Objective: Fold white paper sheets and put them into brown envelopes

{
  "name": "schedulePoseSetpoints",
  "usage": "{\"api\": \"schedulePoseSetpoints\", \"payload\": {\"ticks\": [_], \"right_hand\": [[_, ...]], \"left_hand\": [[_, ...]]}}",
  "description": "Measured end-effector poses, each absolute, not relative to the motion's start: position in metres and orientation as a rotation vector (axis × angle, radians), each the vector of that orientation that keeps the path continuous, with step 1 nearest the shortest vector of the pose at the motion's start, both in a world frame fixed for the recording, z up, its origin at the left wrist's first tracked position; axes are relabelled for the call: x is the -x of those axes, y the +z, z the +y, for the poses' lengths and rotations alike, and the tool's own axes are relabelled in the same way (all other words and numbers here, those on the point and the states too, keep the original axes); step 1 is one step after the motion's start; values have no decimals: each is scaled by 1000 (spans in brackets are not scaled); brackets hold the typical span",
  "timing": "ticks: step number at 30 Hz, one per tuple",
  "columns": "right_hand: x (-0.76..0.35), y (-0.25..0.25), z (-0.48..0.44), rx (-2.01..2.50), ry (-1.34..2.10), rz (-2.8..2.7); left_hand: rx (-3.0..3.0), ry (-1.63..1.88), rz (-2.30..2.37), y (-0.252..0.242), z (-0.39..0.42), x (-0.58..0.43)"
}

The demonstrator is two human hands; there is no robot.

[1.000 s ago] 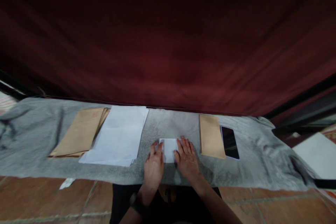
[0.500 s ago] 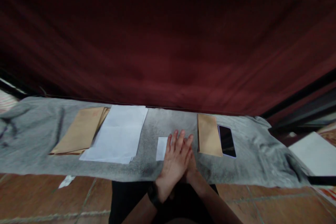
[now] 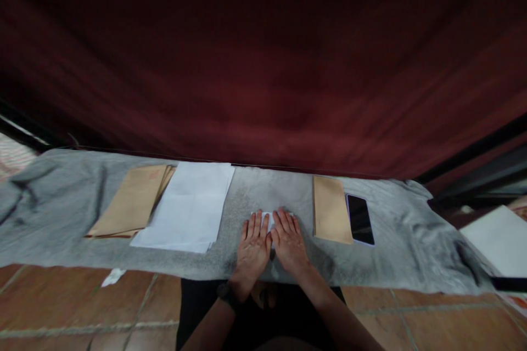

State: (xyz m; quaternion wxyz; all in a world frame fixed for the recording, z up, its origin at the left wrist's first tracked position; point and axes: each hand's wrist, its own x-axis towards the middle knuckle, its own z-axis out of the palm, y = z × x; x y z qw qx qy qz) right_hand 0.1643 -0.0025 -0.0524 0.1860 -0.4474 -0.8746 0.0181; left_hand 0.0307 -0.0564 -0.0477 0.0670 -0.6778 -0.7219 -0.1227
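Observation:
A small folded white paper (image 3: 271, 222) lies on the grey cloth in front of me, mostly covered by my hands. My left hand (image 3: 254, 249) rests flat on its left part, fingers stretched forward. On its right part lies my right hand (image 3: 289, 244), also flat, with the two thumbs nearly touching. To the left is a stack of white paper sheets (image 3: 189, 205), partly over several brown envelopes (image 3: 129, 203). Right of my hands lies a brown envelope (image 3: 332, 209), and beside it a dark-screened phone (image 3: 360, 219) with a purple edge.
The grey cloth (image 3: 263, 186) covers a narrow surface backed by a dark red curtain (image 3: 263, 77). A scrap of white paper (image 3: 113, 277) lies on the tiled floor (image 3: 57, 301). At the far right is a white board-like object (image 3: 498, 241).
My hands were overlapped on the right part of the small paper. They have spread apart, the left hand moving left, and both now lie side by side on it.

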Motion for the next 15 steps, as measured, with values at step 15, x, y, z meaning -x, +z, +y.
{"api": "schedulePoseSetpoints", "payload": {"ticks": [15], "right_hand": [[-189, -60, -5, 1292, -63, -2424]], "left_hand": [[1993, -512, -2253, -46, -60, -22]]}}
